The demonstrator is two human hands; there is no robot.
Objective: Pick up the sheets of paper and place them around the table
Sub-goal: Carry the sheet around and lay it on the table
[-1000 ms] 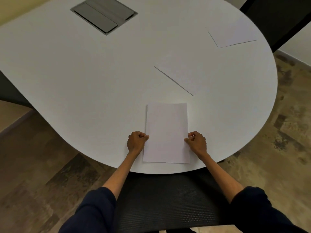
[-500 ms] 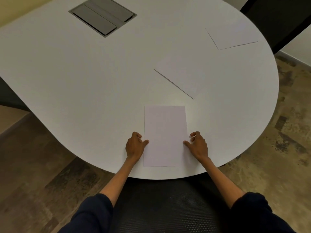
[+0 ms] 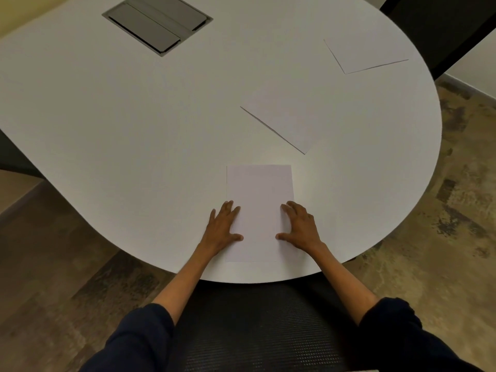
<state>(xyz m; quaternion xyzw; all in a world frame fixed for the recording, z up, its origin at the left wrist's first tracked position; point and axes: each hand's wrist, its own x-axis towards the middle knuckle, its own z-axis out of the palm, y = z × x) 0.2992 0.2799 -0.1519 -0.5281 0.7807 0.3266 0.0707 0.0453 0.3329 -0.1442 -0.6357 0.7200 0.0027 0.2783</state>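
A white sheet of paper point(image 3: 259, 200) lies flat and upright near the front edge of the white rounded table point(image 3: 134, 130). My left hand point(image 3: 223, 227) rests flat on the sheet's left edge, fingers spread. My right hand point(image 3: 300, 226) lies flat on its right edge, fingers apart. Neither hand grips the sheet. A second sheet point(image 3: 288, 118) lies at an angle beyond it, right of centre. A third sheet point(image 3: 367, 53) lies near the far right rim.
A grey metal cable hatch point(image 3: 157, 22) is set into the tabletop at the far left. A black mesh chair seat point(image 3: 257, 326) sits under my arms at the table's front. A dark chair back point(image 3: 440, 25) stands at the far right. Mottled brown floor surrounds the table.
Both hands went from closed fists pinching the sheet's sides to flat, spread palms on it. The sheet now lies flat on the table, slightly farther from the front edge.
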